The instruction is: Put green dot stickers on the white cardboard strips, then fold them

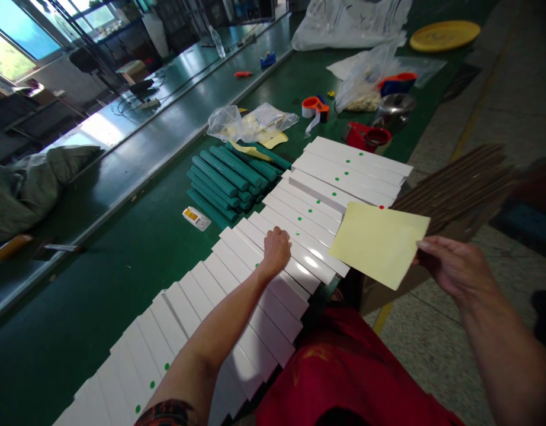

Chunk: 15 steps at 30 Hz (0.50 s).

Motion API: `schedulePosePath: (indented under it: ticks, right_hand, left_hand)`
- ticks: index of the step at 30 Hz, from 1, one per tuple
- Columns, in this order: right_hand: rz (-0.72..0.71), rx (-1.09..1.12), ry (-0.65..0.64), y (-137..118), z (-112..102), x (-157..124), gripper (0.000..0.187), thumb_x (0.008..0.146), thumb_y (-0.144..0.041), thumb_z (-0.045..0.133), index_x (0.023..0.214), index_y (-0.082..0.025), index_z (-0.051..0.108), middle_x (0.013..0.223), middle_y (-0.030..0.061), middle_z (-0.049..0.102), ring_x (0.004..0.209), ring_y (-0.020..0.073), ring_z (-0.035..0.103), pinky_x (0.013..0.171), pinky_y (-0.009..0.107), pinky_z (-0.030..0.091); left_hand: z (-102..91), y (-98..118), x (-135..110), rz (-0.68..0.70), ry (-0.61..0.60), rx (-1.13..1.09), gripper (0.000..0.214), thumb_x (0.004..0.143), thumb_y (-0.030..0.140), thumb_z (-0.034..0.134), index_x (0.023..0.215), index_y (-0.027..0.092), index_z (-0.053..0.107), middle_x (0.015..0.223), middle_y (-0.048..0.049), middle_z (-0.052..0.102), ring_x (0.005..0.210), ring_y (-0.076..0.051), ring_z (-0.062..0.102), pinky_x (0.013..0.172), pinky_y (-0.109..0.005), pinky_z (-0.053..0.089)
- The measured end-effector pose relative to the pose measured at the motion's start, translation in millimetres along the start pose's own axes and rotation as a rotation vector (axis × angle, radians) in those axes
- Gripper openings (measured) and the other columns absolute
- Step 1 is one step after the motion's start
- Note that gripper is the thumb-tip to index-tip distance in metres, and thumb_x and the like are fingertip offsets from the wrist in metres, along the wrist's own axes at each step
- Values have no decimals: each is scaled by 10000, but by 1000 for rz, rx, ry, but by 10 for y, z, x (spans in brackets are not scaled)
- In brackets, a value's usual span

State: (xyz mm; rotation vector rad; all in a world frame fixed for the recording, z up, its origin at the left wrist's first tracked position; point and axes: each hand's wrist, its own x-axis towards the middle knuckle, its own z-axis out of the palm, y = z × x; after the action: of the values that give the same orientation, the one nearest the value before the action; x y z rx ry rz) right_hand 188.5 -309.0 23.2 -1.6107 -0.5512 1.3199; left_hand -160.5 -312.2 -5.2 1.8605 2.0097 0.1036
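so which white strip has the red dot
The third strip from the far end: its red dot sits right by the edge of the yellow sheet, while the other strips show green dots.

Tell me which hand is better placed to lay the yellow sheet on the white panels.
Right, most likely: the right hand already grips the yellow sheet by its edge, beside the white panels. The left hand is resting on those panels, away from the sheet.

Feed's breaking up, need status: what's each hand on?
Right hand holding yellow sheet by its edge. Left hand resting on white green-dotted panels.
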Motion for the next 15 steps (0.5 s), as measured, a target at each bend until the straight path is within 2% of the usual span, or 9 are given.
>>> schedulePosePath:
  ticks: [3, 11, 15]
  right_hand:
    - [7, 7, 15, 0, 5, 1, 82, 510, -101, 729, 572, -141, 694, 556, 85, 641, 455, 173, 561, 491, 310, 461]
    - [18, 33, -7, 23, 42, 24, 85, 517, -103, 733, 582, -144, 696, 541, 80, 635, 452, 170, 557, 482, 294, 452]
    - [24, 67, -92, -66, 41, -28, 123, 505, -122, 734, 616, -163, 701, 562, 76, 651, 472, 181, 577, 511, 303, 475]
  left_hand:
    - [-24, -28, 11, -10, -3, 51, 271, 851, 265, 613, 1077, 130, 545, 1106, -126, 547, 987, -261, 519, 795, -356, 432]
    - [-143, -110, 133, 26, -114, 152, 498, 800, 437, 674, 1140, 125, 485, 1163, -151, 523, 1053, -289, 529, 812, -351, 443]
    - [-222, -149, 144, 82, -181, 143, 763, 592, 558, 801, 1159, 152, 492, 1191, -144, 525, 1068, -316, 537, 831, -376, 456]
